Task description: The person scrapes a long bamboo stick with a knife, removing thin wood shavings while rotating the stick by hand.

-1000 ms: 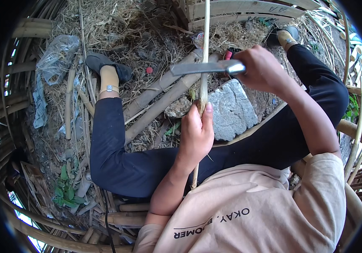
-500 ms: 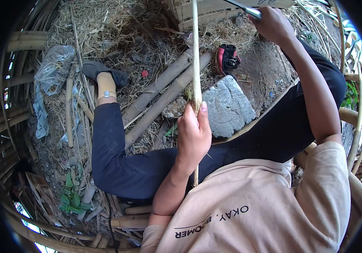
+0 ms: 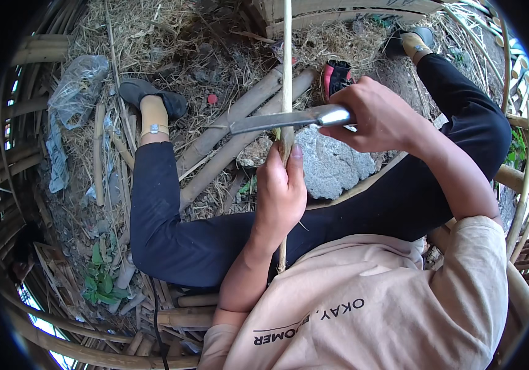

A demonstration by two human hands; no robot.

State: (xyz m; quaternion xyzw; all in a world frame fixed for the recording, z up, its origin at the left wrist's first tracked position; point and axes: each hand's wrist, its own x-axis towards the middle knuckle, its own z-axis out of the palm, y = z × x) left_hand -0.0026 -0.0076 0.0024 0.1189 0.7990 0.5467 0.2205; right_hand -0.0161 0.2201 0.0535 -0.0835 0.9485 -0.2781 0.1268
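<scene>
Currently, your left hand (image 3: 281,191) is closed around a pale stick (image 3: 287,61), and your right hand (image 3: 377,116) is wrapped tight about a knife (image 3: 304,117), its blade (image 3: 258,123) crossing the stick just beyond your left hand. The stick stretches away between your legs (image 3: 159,216), a grey stone (image 3: 335,166) to its right, bamboo poles (image 3: 230,142) mostly to its left.

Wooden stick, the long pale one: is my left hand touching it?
Touching. The head view shows it: the left hand is closed around the wooden stick, which sticks out above and below the grip.
</scene>
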